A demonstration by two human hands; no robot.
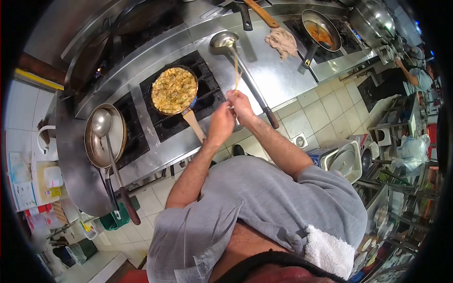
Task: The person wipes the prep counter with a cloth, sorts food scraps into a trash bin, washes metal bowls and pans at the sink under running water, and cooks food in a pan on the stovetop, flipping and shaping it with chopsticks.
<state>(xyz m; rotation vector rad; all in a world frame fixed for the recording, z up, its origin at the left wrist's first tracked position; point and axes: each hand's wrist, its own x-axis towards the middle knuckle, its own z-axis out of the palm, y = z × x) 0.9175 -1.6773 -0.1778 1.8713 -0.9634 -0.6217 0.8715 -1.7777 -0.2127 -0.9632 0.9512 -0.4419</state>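
Note:
In the head view, my right hand (241, 104) is closed around a pair of thin wooden chopsticks (236, 70), which point away toward the bowl of a long ladle (250, 78) lying on the steel counter. My left hand (222, 123) is closed right beside the right one, its fingertips close to the other fingers; what it pinches, if anything, is hidden. To its left, a frying pan with a light handle (192, 123) sits on a burner, filled with a browned, egg-like cake (174, 90).
A wide pan (89, 146) at the left holds another ladle (101, 123). At the right are a crumpled cloth (282, 42) and a pan of orange food (317, 34). A large steel pot (373, 22) stands beyond. Another person (417, 78) is at far right.

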